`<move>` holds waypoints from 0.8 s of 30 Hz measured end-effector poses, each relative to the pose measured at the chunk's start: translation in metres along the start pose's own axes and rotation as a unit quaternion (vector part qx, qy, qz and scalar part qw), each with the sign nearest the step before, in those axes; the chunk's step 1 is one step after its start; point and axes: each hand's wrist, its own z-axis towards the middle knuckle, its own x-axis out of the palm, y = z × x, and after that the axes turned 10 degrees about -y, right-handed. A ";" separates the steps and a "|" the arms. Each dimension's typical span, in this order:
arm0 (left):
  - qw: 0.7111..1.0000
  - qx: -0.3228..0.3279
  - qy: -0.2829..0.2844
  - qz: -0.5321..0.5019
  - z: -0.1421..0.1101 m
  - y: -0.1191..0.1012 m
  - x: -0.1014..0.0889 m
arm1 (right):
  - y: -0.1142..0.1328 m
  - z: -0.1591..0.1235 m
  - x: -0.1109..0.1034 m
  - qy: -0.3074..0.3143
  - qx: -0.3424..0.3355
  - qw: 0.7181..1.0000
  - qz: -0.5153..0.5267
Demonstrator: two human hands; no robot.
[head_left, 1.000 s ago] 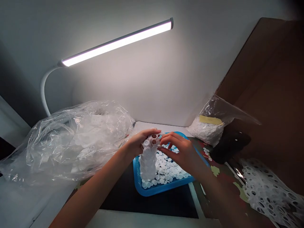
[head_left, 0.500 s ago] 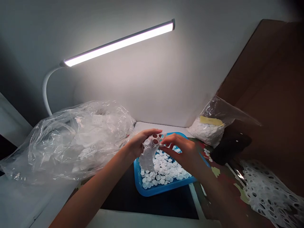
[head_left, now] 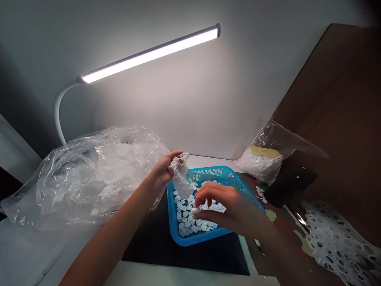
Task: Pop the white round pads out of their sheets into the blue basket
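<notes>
Step in hand, by appearance: freeing small discs from a sheet. The left grip (head_left: 163, 170) clasps the perforated white sheet (head_left: 182, 182), hanging over the left side of the blue basket (head_left: 190, 239); the right grip (head_left: 222, 202) pinches a small white piece (head_left: 196, 210) above the white discs (head_left: 185, 214) inside, hiding some. The next move would call for parting this pinch over the basket. A bulky plastic bag (head_left: 104, 178) crowds the left; perforated scraps (head_left: 339, 238) lie right.

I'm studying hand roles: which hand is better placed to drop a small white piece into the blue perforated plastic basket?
Probably the right hand: it pinches a small white piece over the basket. The left hand is occupied, gripping a white strip with round holes.
</notes>
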 end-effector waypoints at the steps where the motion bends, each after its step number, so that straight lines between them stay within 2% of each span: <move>1: 1.000 0.007 -0.008 0.000 -0.001 0.001 0.001 | 0.000 0.000 0.000 -0.010 0.009 1.000 0.003; 6: 0.999 0.026 -0.021 0.013 -0.016 0.020 0.019 | -0.009 0.005 0.001 -0.103 0.048 0.994 -0.013; 9: 0.998 0.046 -0.003 0.044 -0.027 0.030 0.031 | -0.014 0.006 0.002 -0.125 0.063 0.990 -0.014; 12: 0.994 0.071 0.003 0.079 -0.035 0.033 0.037 | -0.015 0.007 0.002 -0.101 0.067 0.993 0.002; 17: 0.993 0.048 0.002 0.107 -0.041 0.032 0.040 | -0.015 0.007 0.001 -0.070 0.091 0.993 0.006; 20: 0.996 0.045 -0.005 0.083 -0.038 0.036 0.039 | -0.014 0.006 0.001 -0.062 0.082 0.995 -0.013; 24: 0.998 0.046 -0.019 0.025 -0.024 0.036 0.032 | -0.009 0.001 0.000 -0.001 0.045 0.999 -0.005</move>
